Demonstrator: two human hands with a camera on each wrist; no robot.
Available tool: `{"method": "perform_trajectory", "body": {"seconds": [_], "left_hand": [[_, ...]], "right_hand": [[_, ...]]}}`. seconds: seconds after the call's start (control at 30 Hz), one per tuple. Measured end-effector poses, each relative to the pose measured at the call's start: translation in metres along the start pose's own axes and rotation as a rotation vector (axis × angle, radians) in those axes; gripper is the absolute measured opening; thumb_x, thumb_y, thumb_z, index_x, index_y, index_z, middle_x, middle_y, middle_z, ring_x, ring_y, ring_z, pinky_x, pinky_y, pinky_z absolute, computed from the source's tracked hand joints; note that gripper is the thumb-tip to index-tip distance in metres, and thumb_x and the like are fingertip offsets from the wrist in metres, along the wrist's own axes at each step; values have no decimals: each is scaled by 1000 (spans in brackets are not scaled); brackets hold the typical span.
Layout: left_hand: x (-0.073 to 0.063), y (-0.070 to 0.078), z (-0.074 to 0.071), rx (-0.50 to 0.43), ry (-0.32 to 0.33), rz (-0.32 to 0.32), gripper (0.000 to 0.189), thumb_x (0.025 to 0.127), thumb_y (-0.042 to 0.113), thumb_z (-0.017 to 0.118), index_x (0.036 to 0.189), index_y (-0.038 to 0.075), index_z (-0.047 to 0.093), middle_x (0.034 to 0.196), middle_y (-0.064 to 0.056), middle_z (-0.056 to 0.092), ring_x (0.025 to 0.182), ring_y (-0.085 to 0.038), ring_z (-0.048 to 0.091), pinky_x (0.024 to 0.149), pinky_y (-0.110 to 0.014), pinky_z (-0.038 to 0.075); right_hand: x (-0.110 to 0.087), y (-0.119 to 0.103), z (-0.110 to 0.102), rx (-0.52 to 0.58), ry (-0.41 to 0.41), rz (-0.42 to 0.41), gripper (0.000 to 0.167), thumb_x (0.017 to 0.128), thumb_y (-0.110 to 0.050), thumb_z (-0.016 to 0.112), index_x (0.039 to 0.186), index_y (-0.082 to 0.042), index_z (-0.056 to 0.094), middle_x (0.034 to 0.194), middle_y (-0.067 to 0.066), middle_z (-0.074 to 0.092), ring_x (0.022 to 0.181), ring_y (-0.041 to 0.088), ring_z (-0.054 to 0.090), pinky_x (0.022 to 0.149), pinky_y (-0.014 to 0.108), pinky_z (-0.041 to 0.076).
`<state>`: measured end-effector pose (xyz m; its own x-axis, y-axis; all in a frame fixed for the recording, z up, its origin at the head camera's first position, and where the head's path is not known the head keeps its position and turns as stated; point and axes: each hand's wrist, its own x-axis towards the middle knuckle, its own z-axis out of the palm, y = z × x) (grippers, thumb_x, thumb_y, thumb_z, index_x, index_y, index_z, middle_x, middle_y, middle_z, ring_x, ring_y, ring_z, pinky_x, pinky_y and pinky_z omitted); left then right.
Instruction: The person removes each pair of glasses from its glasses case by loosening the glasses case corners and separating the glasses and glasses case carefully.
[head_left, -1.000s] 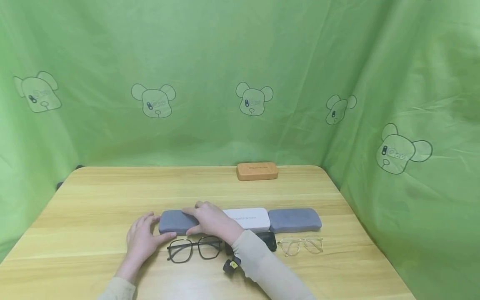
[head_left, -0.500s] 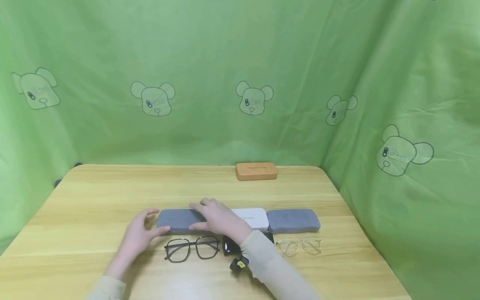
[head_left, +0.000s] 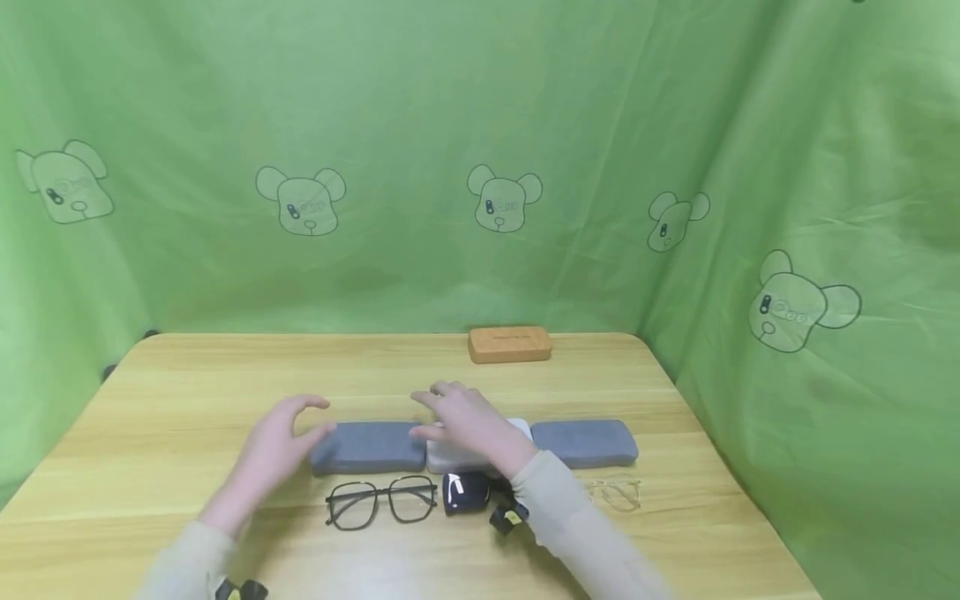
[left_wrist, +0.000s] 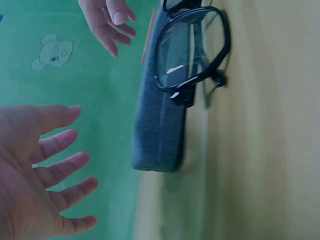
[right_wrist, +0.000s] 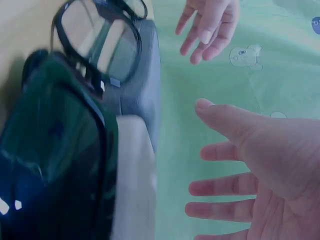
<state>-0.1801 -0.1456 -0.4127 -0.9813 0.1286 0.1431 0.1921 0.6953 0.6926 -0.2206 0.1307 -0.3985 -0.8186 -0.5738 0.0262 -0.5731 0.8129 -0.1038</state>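
Three glasses cases lie in a row: a blue-grey case (head_left: 369, 447) on the left, a white case (head_left: 448, 457) in the middle and another blue-grey case (head_left: 585, 442) on the right. My left hand (head_left: 272, 442) hovers by the left end of the left case, fingers spread and holding nothing. Over the white case my right hand (head_left: 472, 423) is raised with relaxed fingers, hiding part of it. Black-framed glasses (head_left: 381, 502) lie in front of the left case. Dark sunglasses (head_left: 466, 492) sit before the white case, partly covered by my right arm.
Thin gold-framed glasses (head_left: 617, 493) lie before the right case, partly behind my sleeve. An orange-brown glasses case (head_left: 510, 344) stands at the back edge of the wooden table (head_left: 225, 375). A green curtain (head_left: 405, 100) encloses the table's back and sides.
Both hands have come up off the left blue-grey case. My right hand has shifted right, from that case to above the white one; my left has drawn slightly away.
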Motion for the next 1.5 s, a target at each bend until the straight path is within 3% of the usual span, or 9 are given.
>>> {"method": "perform_trajectory", "body": {"seconds": [0.23, 0.5, 0.67, 0.93, 1.23, 1.5], "left_hand": [[14, 10, -5, 81, 25, 84, 37, 92, 26, 64, 123, 6, 61, 126, -17, 64, 114, -39, 60, 97, -59, 48], [35, 20, -10, 182, -5, 164, 36, 93, 30, 64, 120, 7, 63, 122, -15, 67, 110, -37, 64, 94, -55, 51], [46, 25, -8, 268, -6, 231, 36, 92, 31, 65, 119, 7, 64, 121, -13, 69, 107, -34, 66, 92, -52, 53], [67, 41, 1, 399, -34, 349, 40, 90, 37, 66, 119, 10, 64, 117, -11, 71, 101, -32, 68, 86, -49, 56], [94, 61, 7, 517, -55, 430, 50, 90, 51, 62, 123, 12, 62, 126, -10, 66, 118, -35, 60, 104, -56, 45], [118, 68, 19, 614, -84, 476, 63, 89, 61, 56, 132, 14, 58, 135, -10, 61, 129, -36, 51, 114, -58, 33]], "right_hand": [[-9, 22, -7, -46, 12, 35, 58, 92, -47, 60, 139, -13, 53, 127, 14, 62, 111, 30, 61, 93, 46, 53], [-18, 53, -16, -125, 16, 73, 56, 91, -43, 65, 136, -11, 55, 126, 19, 62, 110, 35, 61, 90, 51, 54], [-24, 68, -25, -179, 50, 51, 56, 89, -42, 67, 133, -9, 58, 120, 19, 64, 104, 36, 63, 83, 50, 56], [-32, 88, -35, -198, 62, 93, 59, 91, -41, 65, 138, -9, 53, 131, 20, 59, 120, 41, 56, 97, 60, 49], [-32, 122, -32, -160, 133, 104, 66, 90, -45, 65, 143, -12, 45, 134, 22, 53, 124, 43, 52, 102, 62, 45], [-21, 151, -28, -93, 124, 155, 76, 89, -48, 65, 148, -10, 38, 148, 26, 40, 135, 47, 40, 111, 66, 32]]}}
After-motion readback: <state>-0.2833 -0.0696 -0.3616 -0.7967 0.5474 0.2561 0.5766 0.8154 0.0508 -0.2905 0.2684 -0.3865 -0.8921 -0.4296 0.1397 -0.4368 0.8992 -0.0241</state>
